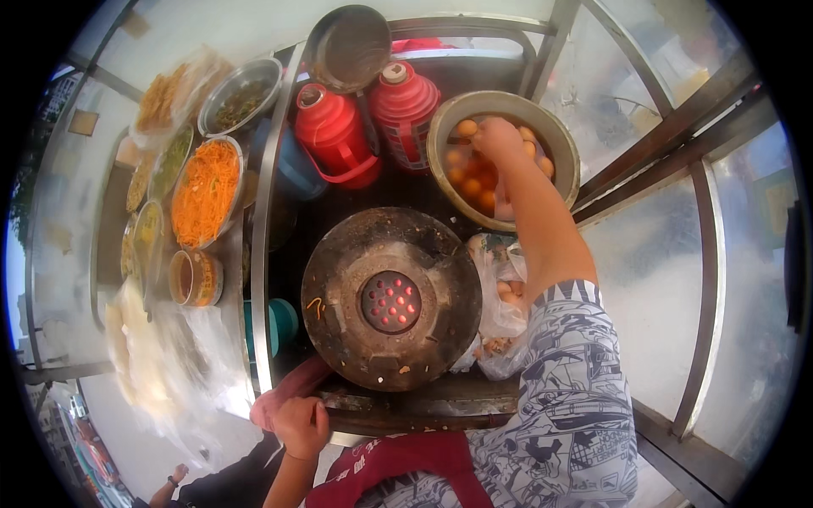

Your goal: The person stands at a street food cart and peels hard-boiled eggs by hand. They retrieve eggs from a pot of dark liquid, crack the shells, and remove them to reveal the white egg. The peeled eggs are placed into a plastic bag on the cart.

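Observation:
My right hand (498, 140) reaches into a deep metal pot (567, 171) of dark broth. Several brown eggs (471, 187) sit in the liquid, and clear plastic (503, 206) hangs below my wrist. The fingertips are hidden, so what they hold is unclear. My left hand (302, 427) has its fingers curled at the front edge of the cart, against a dark red cloth (272, 406); whether it grips the cloth cannot be told. Between the hands stands a round coal stove (343, 254), its perforated briquette (390, 301) glowing red.
Two red thermos flasks (336, 136) (404, 114) and a dark pan (349, 47) stand behind the stove. Bagged eggs (510, 292) lie right of it. Left of the metal post (262, 267) are shredded carrot (208, 190) and other dishes. Another person's hand (180, 473) shows lower left.

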Demonstrator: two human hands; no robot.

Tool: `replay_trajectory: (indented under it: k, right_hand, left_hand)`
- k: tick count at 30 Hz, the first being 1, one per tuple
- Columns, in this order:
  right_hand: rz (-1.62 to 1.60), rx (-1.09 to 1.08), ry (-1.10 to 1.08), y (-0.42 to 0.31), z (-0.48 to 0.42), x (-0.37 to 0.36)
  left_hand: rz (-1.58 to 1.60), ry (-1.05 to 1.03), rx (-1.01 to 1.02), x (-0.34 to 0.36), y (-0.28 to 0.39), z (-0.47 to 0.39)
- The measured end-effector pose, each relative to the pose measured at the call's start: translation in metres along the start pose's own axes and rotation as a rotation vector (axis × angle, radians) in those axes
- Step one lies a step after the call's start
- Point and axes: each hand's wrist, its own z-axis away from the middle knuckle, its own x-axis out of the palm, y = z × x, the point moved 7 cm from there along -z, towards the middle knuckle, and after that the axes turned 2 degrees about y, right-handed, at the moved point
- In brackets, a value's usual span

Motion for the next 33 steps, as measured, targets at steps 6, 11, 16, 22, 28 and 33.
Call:
replay_trajectory:
  k: [6,11,16,22,28,33]
  right_hand:
    - [0.292,-0.099,-0.087,-0.020,-0.044,0.050]
    - [0.222,-0.137,-0.212,-0.018,-0.028,0.039]
    - [-0.719,0.165,-0.285,0.016,0.051,-0.008]
    - [-0.314,-0.039,-0.387,0.038,0.122,-0.004]
    - [-0.384,0.137,-0.211,0.048,0.116,0.002]
    - [-0.391,0.118,-0.147,0.046,0.122,-0.016]
  left_hand:
    - [-0.035,-0.008,-0.007,0.002,0.001,-0.007]
    - [-0.040,-0.004,0.009,0.002,-0.001,-0.006]
    - [-0.044,0.037,0.053,-0.001,0.002,-0.004]
    - [0.026,0.088,0.109,-0.006,0.009,-0.004]
    - [0.050,0.141,0.114,-0.011,0.010,0.000]
    - [0.058,0.159,0.110,-0.008,0.008,0.001]
